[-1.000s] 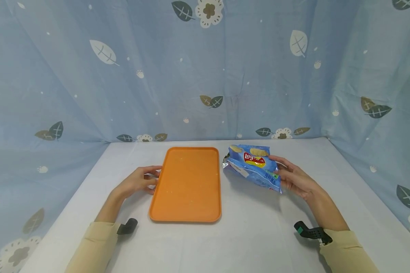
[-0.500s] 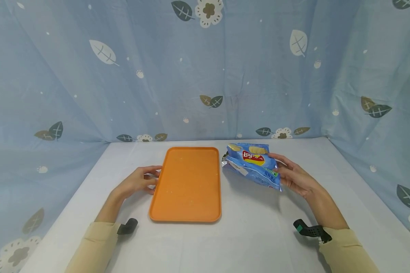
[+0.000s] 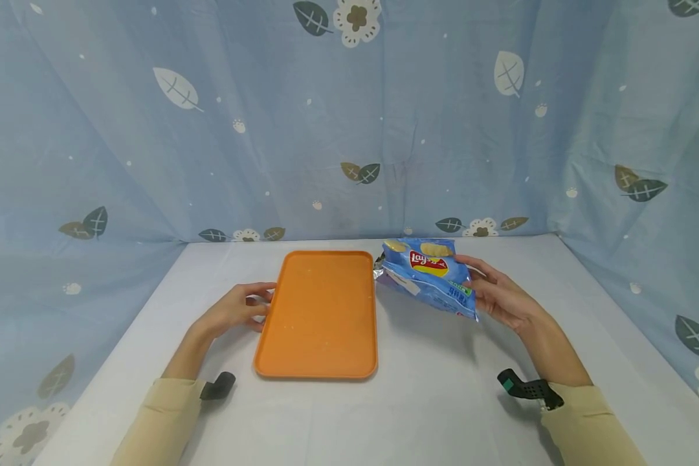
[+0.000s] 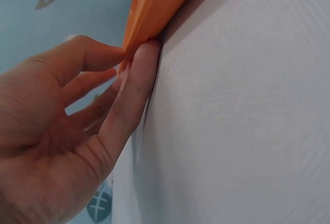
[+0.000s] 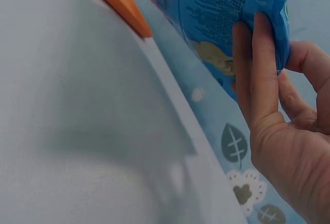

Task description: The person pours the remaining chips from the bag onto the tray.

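Note:
A flat orange tray [image 3: 317, 323] lies on the white table, left of the middle in the head view. At its left rim, my left hand [image 3: 233, 312] pinches the edge; the left wrist view has the fingertips and thumb against the orange rim [image 4: 149, 15]. To the right, my right hand [image 3: 505, 299] grips a blue Lay's chip bag [image 3: 437, 288] by its right end. The bag is tilted and held above the table, its silvery left end by the tray's upper right edge. In the right wrist view, fingers press the printed side of the bag [image 5: 214, 7].
The white tablecloth [image 3: 338, 427] reaches back to a blue curtain [image 3: 303, 129] with leaf and flower prints. More of that curtain hangs at both sides. Each wrist carries a black camera mount, at the left [image 3: 218, 386] and right [image 3: 527, 388].
My right hand has moved the chip bag a little to the left and up in the head view, nearer to the tray. The left hand and the tray have stayed in place.

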Action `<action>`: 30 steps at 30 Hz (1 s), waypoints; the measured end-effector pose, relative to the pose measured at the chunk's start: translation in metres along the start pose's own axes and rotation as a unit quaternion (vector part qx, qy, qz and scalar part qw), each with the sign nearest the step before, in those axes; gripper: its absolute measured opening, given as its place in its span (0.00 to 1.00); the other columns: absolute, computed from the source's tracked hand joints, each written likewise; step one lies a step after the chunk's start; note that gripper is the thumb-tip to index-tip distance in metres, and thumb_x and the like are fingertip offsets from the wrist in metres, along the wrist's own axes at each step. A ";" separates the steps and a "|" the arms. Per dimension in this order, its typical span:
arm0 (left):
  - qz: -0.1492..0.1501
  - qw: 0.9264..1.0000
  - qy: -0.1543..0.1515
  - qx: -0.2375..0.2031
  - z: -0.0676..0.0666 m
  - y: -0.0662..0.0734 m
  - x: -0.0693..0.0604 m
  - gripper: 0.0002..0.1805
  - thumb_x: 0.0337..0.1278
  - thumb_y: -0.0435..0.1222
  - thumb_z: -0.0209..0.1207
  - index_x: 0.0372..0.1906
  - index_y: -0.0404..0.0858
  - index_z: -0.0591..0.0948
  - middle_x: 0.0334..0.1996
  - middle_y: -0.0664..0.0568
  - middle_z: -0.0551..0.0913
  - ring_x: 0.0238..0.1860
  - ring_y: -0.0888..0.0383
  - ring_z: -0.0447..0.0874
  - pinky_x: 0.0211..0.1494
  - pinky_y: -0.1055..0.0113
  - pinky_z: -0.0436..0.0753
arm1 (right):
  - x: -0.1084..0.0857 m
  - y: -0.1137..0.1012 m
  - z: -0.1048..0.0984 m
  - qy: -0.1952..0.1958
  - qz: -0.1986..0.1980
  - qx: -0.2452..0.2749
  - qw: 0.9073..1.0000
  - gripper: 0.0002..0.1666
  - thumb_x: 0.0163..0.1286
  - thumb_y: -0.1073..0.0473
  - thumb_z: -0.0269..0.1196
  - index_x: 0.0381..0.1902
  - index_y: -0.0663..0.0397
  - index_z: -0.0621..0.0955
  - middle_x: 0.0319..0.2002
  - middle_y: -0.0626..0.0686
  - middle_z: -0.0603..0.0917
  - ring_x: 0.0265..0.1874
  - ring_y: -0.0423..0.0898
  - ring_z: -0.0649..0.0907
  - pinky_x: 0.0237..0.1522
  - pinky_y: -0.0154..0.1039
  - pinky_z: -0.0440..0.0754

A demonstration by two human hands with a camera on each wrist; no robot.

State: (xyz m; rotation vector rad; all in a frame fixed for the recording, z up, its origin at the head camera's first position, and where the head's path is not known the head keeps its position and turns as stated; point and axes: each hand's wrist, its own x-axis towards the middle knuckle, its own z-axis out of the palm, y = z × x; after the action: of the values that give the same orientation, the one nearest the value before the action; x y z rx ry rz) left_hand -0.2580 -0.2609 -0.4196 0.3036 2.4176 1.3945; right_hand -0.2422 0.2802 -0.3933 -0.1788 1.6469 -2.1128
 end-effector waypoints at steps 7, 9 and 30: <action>0.007 1.000 -0.007 0.002 0.004 0.001 0.004 0.33 0.60 0.27 0.58 0.71 0.34 0.66 0.55 0.34 0.74 0.46 0.49 0.80 0.39 0.58 0.90 | 0.003 -0.004 0.002 0.011 0.001 -0.018 1.000 0.39 0.74 0.67 0.52 0.77 0.37 0.55 0.72 0.52 0.50 0.52 0.47 0.82 0.51 0.35 0.86; 0.008 1.000 -0.010 0.000 0.005 0.001 0.005 0.33 0.60 0.27 0.58 0.71 0.34 0.66 0.55 0.34 0.74 0.45 0.50 0.80 0.39 0.58 0.90 | 0.004 -0.005 0.003 0.014 0.004 -0.021 1.000 0.40 0.73 0.67 0.53 0.77 0.37 0.55 0.74 0.52 0.47 0.53 0.48 0.82 0.52 0.36 0.86; 0.023 0.999 -0.024 -0.020 0.008 0.004 0.005 0.34 0.59 0.27 0.58 0.72 0.32 0.65 0.56 0.32 0.72 0.45 0.50 0.80 0.39 0.57 0.90 | 0.017 -0.011 0.016 0.021 0.012 -0.027 0.999 0.39 0.72 0.65 0.55 0.77 0.38 0.57 0.73 0.53 0.50 0.52 0.47 0.82 0.51 0.36 0.86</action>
State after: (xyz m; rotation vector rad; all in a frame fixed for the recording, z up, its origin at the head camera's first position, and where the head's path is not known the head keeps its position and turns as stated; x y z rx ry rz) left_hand -0.2592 -0.2507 -0.4210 0.3810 2.3547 1.4374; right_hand -0.2539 0.2604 -0.3815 -0.1311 1.7231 -2.0695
